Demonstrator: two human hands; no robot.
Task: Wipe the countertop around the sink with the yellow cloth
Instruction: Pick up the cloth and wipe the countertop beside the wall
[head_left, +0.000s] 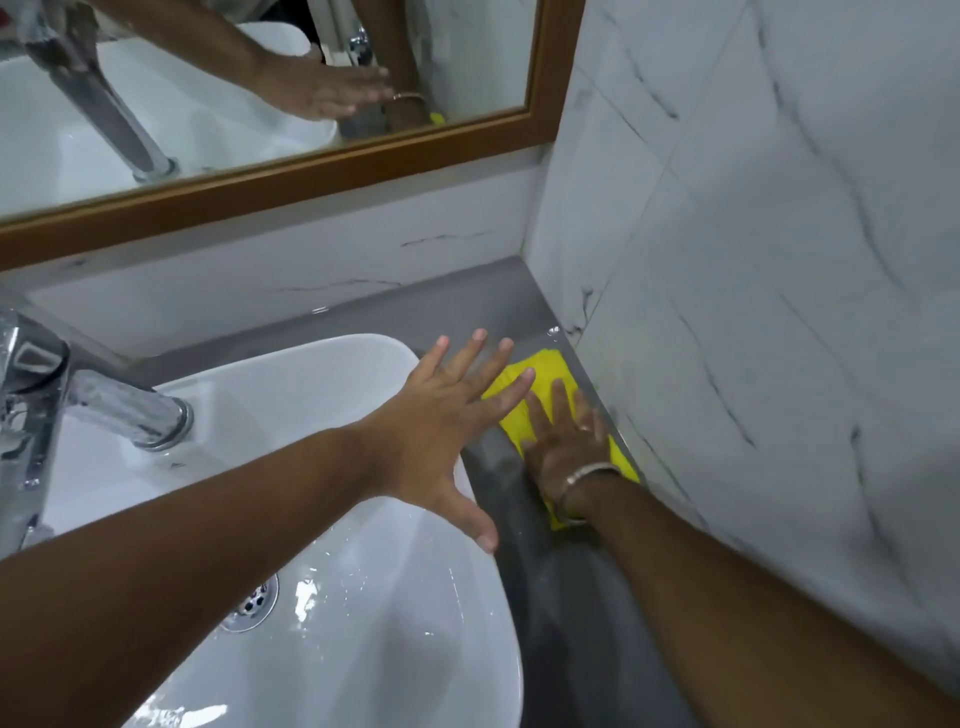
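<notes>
A yellow cloth (540, 379) lies flat on the narrow grey countertop (467, 301) between the white sink (363, 597) and the marble side wall. My right hand (566, 441) presses flat on the cloth, palm down, a bangle on its wrist. My left hand (447, 426) hovers over the sink's right rim with fingers spread, its fingertips just above the cloth's left edge, holding nothing. The cloth's near end is hidden under my right wrist.
A chrome tap (78, 395) stands at the left over the sink, whose drain (254, 603) lies in the wet basin. A wood-framed mirror (322, 171) hangs on the back wall. The marble wall (753, 312) closes off the right side. Water drops sit on the counter's back corner.
</notes>
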